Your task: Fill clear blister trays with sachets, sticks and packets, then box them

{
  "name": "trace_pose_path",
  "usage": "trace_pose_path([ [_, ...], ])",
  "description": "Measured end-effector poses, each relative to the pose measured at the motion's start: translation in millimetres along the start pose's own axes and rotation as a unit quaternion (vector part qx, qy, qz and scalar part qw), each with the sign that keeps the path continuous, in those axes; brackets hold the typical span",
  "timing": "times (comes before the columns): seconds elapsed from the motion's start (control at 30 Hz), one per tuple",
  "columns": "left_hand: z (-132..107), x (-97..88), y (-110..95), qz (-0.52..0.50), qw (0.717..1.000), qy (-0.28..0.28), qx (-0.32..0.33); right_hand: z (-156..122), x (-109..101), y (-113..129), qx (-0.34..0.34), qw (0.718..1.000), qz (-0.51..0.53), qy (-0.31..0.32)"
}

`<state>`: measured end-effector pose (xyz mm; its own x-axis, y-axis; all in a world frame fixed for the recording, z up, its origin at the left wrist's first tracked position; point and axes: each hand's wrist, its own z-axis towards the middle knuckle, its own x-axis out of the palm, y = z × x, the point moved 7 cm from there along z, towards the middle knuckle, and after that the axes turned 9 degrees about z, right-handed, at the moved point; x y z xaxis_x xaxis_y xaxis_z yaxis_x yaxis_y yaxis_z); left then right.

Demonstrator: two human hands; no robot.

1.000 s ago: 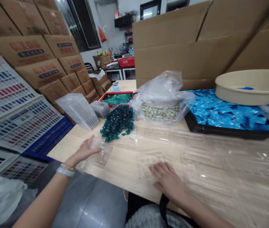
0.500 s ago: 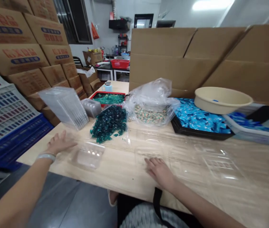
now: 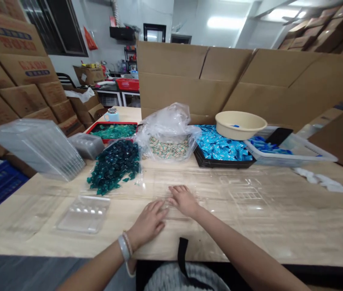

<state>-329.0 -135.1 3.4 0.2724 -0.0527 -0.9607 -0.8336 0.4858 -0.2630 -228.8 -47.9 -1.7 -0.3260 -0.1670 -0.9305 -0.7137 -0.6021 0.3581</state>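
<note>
My left hand, a pale band at its wrist, reaches over the middle of the table. Its fingers are stretched out at the left edge of a clear plastic tray. Across from it, my right hand lies over the same tray with its fingers loosely extended. The tray is see-through, so the exact contact of the fingertips is hard to make out. To the left rests another clear tray with moulded pockets. More clear trays lie to the right on the wood.
Behind my hands are a heap of dark green wrapped pieces, a plastic bag of small patterned packets and a black tray of blue packets. A cream basin sits on top. Stacked clear trays stand left; cardboard borders the back.
My left hand has moved right, from beside the left tray to the middle tray. My right hand stays near the middle tray. The view has turned to the right.
</note>
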Motion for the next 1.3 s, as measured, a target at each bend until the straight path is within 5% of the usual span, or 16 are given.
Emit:
trace_pose_path([
  [0.17,5,-16.9,9,-0.107,0.994,-0.028,-0.019,-18,-30,-9,-0.004,0.99,0.09,-0.11],
  [0.27,38,-25.3,8,-0.311,0.944,-0.038,-0.099,-29,-64,-24,0.054,0.962,0.168,-0.209],
  [0.3,55,-24.7,3,-0.409,0.902,-0.026,-0.137,-33,-77,-24,0.058,0.948,0.19,-0.247],
  [0.37,94,-21.3,-21,-0.609,0.771,0.03,-0.185,-37,-102,-17,0.021,0.931,0.201,-0.303],
  [0.43,135,-26.5,-64,-0.746,0.637,0.114,-0.159,-39,-119,-13,-0.038,0.934,0.162,-0.315],
  [0.5,173,-39.3,-102,-0.785,0.581,0.188,-0.101,-43,-129,-32,-0.043,0.943,0.105,-0.311],
  [0.57,212,-49.2,-116,-0.756,0.617,0.207,-0.063,-54,-142,-83,0.017,0.936,0.066,-0.345],
  [0.7,314,-54.8,-75,-0.509,0.855,0.019,-0.104,-64,-182,-208,0.139,0.911,0.022,-0.387],
  [0.8,385,-40.5,-46,-0.22,0.956,-0.075,-0.18,-32,-199,-276,0.232,0.929,-0.006,-0.289],
  [0.9,426,-9.9,-42,-0.026,0.97,-0.053,-0.236,7,-190,-309,0.306,0.94,-0.024,-0.147],
  [1.03,437,15.2,-43,0.027,0.968,0.002,-0.25,30,-168,-319,0.281,0.957,0.029,-0.065],
  [1.13,438,10.7,-36,-0.021,0.97,-0.001,-0.241,29,-172,-331,0.247,0.955,0.109,-0.123],
  [1.3,438,-22.0,-11,-0.207,0.928,-0.155,-0.268,24,-196,-347,0.185,0.914,0.228,-0.279],
])
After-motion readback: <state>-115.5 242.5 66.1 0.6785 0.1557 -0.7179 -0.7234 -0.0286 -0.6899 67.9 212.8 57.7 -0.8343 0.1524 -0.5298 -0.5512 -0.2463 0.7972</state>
